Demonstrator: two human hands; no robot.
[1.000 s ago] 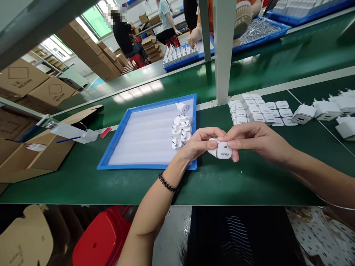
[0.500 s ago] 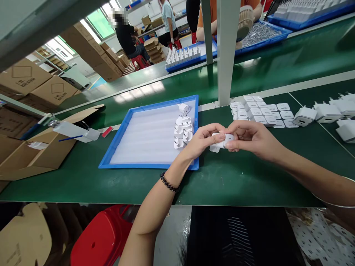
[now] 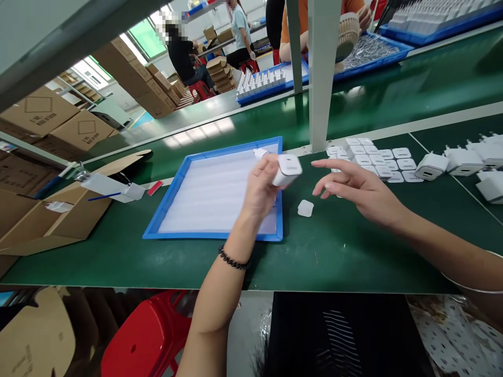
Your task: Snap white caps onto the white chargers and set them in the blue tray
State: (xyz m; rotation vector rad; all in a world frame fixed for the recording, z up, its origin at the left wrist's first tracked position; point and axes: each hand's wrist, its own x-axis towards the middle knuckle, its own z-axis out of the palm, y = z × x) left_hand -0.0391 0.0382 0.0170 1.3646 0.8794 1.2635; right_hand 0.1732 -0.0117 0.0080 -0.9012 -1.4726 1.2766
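Note:
A white charger plug [image 3: 288, 168] is gripped by my left hand [image 3: 261, 186], raised above the right side of a blue tray [image 3: 212, 236] lined with white foam. My left hand hides most of the chargers standing in that tray; part of one white charger [image 3: 259, 152] shows behind my fingers. To the right, my right hand [image 3: 351, 186] is held over the green bench with its fingers apart and nothing in them. A small white square piece [image 3: 305, 208] lies on the bench between the hands. Behind my right fingers sit stacks of white square pieces [image 3: 369, 154] with printed tops.
More white chargers [image 3: 467, 159] stand at the far right. A metal post [image 3: 319, 78] rises behind the tray. An open cardboard box [image 3: 78, 214] is at the left, a red stool [image 3: 143, 335] below the bench edge. Across the bench, a person in orange [image 3: 291, 31] sits near blue trays.
My hands have come apart. The left has moved left over the tray, carrying the charger; the right has let go and its fingers have spread. The small white square piece is now fully uncovered.

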